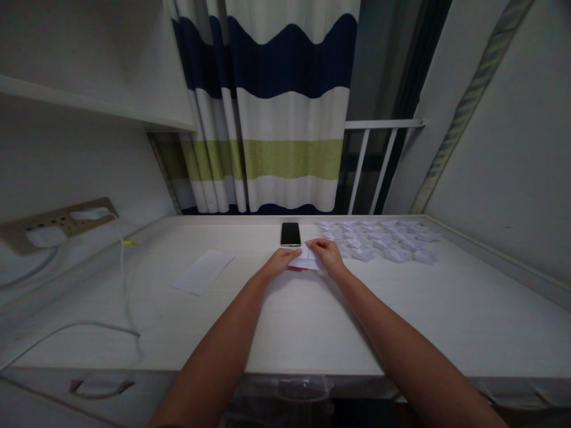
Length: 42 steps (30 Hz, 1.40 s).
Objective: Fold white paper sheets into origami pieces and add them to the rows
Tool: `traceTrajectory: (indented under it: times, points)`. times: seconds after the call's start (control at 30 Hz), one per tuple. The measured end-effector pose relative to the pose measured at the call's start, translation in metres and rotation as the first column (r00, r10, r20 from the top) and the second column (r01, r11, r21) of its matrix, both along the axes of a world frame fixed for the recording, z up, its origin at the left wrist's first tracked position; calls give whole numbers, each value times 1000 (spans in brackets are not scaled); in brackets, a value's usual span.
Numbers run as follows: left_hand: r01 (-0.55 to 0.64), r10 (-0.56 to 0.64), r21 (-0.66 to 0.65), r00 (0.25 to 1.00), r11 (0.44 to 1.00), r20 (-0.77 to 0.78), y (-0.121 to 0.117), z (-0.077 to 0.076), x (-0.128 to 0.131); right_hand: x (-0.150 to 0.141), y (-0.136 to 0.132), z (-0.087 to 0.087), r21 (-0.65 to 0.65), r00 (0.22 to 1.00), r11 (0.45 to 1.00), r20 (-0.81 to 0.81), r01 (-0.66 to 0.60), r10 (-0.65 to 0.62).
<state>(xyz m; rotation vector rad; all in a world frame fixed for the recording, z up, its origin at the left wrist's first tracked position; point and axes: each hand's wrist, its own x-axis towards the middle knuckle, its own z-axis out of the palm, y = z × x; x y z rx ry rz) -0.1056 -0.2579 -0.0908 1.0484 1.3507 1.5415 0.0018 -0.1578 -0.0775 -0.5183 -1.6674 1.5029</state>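
A small folded piece of white paper (pixel 307 259) is held between my two hands over the middle of the desk. My left hand (pixel 281 263) pinches its left side, thumb on top and fingers underneath. On the upper right part of the paper, my right hand (pixel 328 254) closes its thumb and fingers. Just behind the paper lies a dark-screened phone (pixel 291 234). Several folded white paper pieces (pixel 379 240) are laid out in rows to the right of my right hand. Off to the left rests a flat white sheet of paper (pixel 203 272).
The white desk (pixel 312 333) runs back to a striped curtain (pixel 292 119) and a white railing (pixel 386 124). White cables (pixel 122 267) hang from a socket strip (pixel 62 223) on the left wall and trail over the desk. A drawer handle (pixel 102 389) sits at front left.
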Motion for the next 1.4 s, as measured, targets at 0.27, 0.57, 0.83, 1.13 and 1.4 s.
traceTrajectory:
  times: [0.27, 0.57, 0.83, 1.13, 1.4]
  points:
    - [-14, 14, 1, 1000, 1000, 27, 1, 1, 0, 0, 1, 1, -47, 1000, 999, 2, 19, -19]
    - [-7, 7, -3, 1000, 1000, 30, 1, 0, -2, 2, 1, 3, -55, 999, 998, -34, 39, -41]
    - [-16, 16, -13, 1000, 1000, 17, 1, 0, -3, 1, 5, 0, -63, 997, 996, -44, 63, -66]
    - [-110, 110, 80, 994, 991, 3, -2, 5, -1, 0, 6, -4, -20, 998, 998, 0, 67, -67]
    - [-11, 47, 116, 949, 993, -312, -6, 11, 5, -1, 1, -6, -32, 1000, 999, -8, -14, 14]
